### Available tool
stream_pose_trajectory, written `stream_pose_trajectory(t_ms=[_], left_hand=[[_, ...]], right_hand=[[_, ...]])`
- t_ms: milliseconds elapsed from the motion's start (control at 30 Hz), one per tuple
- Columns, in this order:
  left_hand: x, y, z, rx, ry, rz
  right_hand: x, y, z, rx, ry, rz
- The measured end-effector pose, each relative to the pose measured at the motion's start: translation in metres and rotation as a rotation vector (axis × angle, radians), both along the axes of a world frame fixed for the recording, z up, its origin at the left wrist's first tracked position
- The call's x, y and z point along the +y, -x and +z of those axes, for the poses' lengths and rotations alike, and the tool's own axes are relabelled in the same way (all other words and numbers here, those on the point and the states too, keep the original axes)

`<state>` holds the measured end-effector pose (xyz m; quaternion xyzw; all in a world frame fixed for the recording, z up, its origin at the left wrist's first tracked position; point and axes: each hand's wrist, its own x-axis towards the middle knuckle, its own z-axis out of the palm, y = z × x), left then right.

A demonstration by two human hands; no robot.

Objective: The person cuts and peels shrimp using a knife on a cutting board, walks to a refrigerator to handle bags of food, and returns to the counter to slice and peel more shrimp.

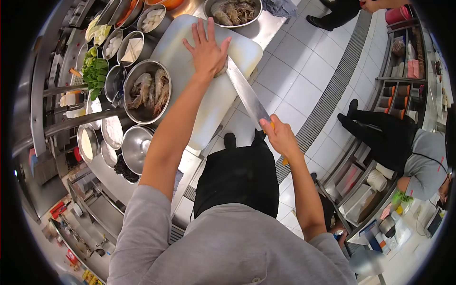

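My left hand (208, 54) lies palm down on the white cutting board (209, 109), fingers spread. Beside the heel of that palm shows part of what looks like a shrimp (221, 71); the rest is hidden. My right hand (281, 136) is closed around the yellow handle of a large knife (244, 90). Its blade slants up to the left, the tip reaching the edge of my left hand by the shrimp. A steel bowl of whole shrimp (151, 92) stands left of the board. Another bowl with shrimp (233, 13) is at the board's far end.
Along the left are several steel containers, leafy greens (94, 71), an empty steel bowl (137, 147) and a metal rail (85, 121). A grey cloth (280, 7) lies at the far table corner. Two other people stand at the right, over a tiled floor with a drain grate (327, 90).
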<state>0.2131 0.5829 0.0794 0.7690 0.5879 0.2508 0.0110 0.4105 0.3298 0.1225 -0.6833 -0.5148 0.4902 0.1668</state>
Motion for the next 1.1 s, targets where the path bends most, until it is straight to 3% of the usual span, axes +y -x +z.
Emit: stream_pose_trajectory(t_ms=[533, 800, 833, 967, 1000, 1067, 1100], left_hand=[[0.005, 0.000, -0.011, -0.015, -0.109, -0.031], [0.012, 0.001, -0.004, -0.025, -0.190, -0.040], [0.012, 0.005, 0.001, -0.048, -0.094, -0.075], [-0.003, 0.029, 0.038, -0.156, -0.013, -0.146], [-0.003, 0.037, 0.041, -0.159, -0.023, -0.142], [-0.005, 0.050, 0.044, -0.064, 0.305, -0.453], [-0.012, 0.051, 0.040, -0.067, 0.299, -0.448]], right_hand=[[-0.086, 0.154, -0.016, 0.024, -0.080, -0.392], [-0.147, 0.138, 0.005, 0.118, 0.050, -0.400], [-0.156, 0.128, 0.010, 0.111, 0.043, -0.394], [-0.163, 0.069, 0.032, -0.264, 0.088, -0.335], [-0.154, 0.053, 0.036, -0.375, -0.056, -0.293], [-0.120, 0.024, 0.043, -0.522, -0.298, -0.213], [-0.097, 0.013, 0.045, -0.559, -0.396, -0.175]])
